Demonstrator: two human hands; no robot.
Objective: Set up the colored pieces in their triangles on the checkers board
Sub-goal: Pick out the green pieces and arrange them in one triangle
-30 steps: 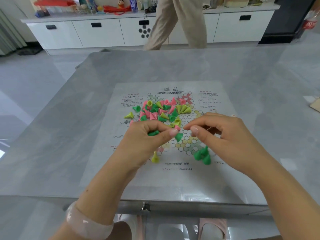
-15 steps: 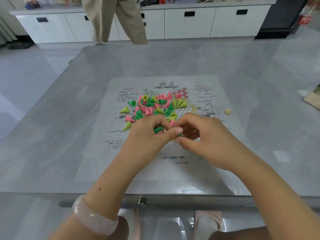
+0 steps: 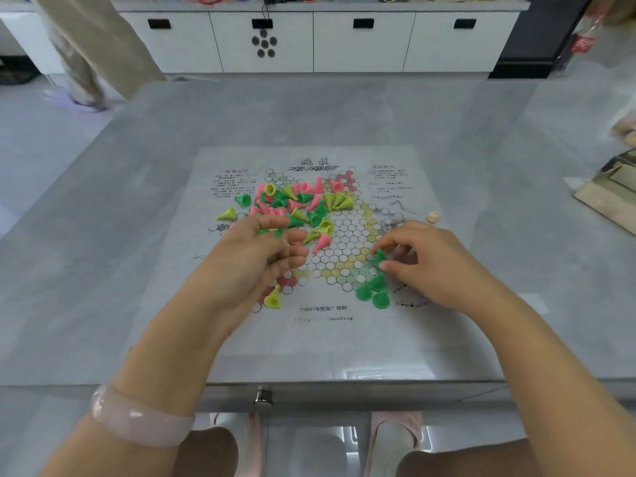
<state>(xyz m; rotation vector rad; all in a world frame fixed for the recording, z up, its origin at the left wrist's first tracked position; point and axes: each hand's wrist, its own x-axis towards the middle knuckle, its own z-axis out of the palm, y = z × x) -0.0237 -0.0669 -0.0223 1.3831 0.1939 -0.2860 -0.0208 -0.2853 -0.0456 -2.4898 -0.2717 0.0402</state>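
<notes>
My path across the board's (image 3: 406, 339) bare centre circles is open, but the mixed pile (image 3: 296, 204) blocks the upper left and 3 green pieces (image 3: 373, 294) crowd the lower right triangle.

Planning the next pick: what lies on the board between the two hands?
In the head view, between the left hand and the right hand lie bare printed circles of the board, plus one tipped pink piece near the left fingers.
</notes>
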